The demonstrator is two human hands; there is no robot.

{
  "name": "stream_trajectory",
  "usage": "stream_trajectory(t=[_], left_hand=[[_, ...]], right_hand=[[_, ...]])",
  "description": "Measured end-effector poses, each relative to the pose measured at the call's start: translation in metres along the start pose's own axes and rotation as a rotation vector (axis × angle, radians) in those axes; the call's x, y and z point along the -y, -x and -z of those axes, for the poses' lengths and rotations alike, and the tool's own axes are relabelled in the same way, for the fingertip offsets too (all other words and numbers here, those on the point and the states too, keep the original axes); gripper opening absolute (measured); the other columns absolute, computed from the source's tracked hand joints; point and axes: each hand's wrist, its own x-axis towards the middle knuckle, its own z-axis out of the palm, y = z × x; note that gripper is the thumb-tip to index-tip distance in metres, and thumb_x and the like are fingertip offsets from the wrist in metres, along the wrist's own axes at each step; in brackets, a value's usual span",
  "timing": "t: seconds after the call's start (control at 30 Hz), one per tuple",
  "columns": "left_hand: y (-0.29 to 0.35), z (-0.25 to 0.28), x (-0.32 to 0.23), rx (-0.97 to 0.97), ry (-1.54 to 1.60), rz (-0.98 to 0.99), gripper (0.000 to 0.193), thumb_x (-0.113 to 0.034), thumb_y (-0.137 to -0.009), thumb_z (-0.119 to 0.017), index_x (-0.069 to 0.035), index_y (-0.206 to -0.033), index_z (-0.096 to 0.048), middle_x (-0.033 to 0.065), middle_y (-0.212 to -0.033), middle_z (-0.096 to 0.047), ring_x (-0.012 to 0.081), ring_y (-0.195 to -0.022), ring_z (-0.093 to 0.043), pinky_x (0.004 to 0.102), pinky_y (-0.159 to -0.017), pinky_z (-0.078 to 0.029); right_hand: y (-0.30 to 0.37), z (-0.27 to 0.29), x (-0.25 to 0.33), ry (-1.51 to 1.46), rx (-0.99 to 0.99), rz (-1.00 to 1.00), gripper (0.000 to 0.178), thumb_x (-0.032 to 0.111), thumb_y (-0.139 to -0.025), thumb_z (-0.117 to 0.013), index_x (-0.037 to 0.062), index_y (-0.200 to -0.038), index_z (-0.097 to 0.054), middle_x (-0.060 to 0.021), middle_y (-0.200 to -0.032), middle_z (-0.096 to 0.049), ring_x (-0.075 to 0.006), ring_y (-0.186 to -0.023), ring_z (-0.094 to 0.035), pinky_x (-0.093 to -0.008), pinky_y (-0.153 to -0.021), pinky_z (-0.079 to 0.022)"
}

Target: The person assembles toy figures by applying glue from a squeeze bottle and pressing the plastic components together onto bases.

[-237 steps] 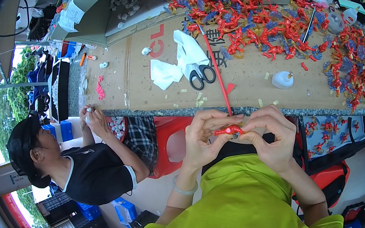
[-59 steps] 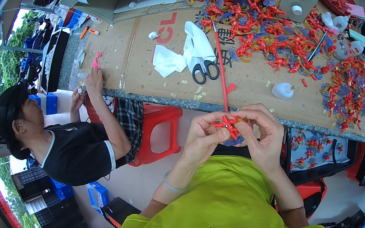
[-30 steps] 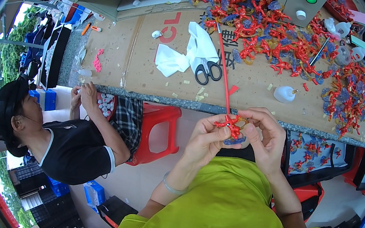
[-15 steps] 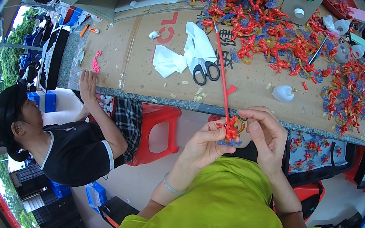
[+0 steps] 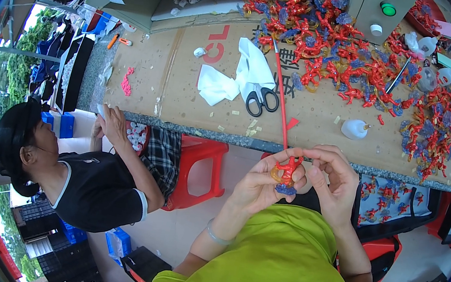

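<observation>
My left hand [image 5: 253, 187] pinches a small red figurine [image 5: 288, 172] with translucent amber and purple-blue parts, held in front of my green shirt, just off the table edge. Close on its right is my right hand [image 5: 337, 184]. Its index finger reaches to the top of the figurine, the thumb stands apart, and nothing shows between them. A long thin red stick [image 5: 281, 94] with a pale tip runs from the pile of figurines down to the table edge, just beyond my left fingertips. Black-handled scissors [image 5: 262, 101] lie beside a crumpled white cloth [image 5: 255, 66].
Many similar figurines [image 5: 342, 59] cover the back and right of the cardboard-topped table [image 5: 181, 87]. A white squeeze bottle [image 5: 354, 129] lies near the front edge. At left, a seated co-worker [image 5: 103, 181] works beside pink pieces [image 5: 128, 81]. A red stool [image 5: 201, 166] stands between us.
The figurine has been turned in my left hand, its purple-blue part still downward. My right fingers have come nearer its top. The co-worker's hands have moved and now hold a small pale piece.
</observation>
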Motion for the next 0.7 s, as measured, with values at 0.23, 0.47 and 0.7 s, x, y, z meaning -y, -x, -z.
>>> stream_trajectory(t=[0.23,0.47,0.7], left_hand=[[0.002,0.002,0.000,-0.074,-0.009,0.003,0.061,-0.006,-0.085,-0.059,0.002,-0.139,-0.032,0.0149,-0.100,-0.053,0.0219,-0.082,-0.058,0.0282,-0.060,-0.053],[0.001,0.002,-0.004,-0.101,-0.034,0.061,0.062,-0.004,-0.086,-0.054,0.003,-0.141,-0.027,0.0146,-0.099,-0.054,0.0151,-0.069,-0.058,0.0188,-0.043,-0.042],[-0.002,0.009,-0.009,-0.049,-0.129,0.097,0.065,-0.021,-0.086,-0.064,0.006,-0.136,-0.032,0.0178,-0.110,-0.055,0.0197,-0.092,-0.063,0.0220,-0.062,-0.054]], right_hand=[[-0.001,-0.004,0.000,0.035,0.023,-0.017,0.020,0.003,-0.088,-0.061,-0.0027,-0.106,-0.066,-0.0085,-0.105,-0.060,-0.0090,-0.077,-0.053,-0.0235,-0.071,-0.046],[0.002,-0.001,0.006,-0.170,0.155,-0.200,0.018,0.006,-0.088,-0.064,-0.0046,-0.102,-0.065,-0.0091,-0.106,-0.060,-0.0081,-0.081,-0.056,-0.0227,-0.072,-0.047],[-0.003,0.008,-0.001,0.122,0.371,-0.235,0.026,0.010,-0.078,-0.075,-0.0004,-0.100,-0.067,-0.0062,-0.102,-0.060,-0.0111,-0.085,-0.053,-0.0254,-0.077,-0.042]])
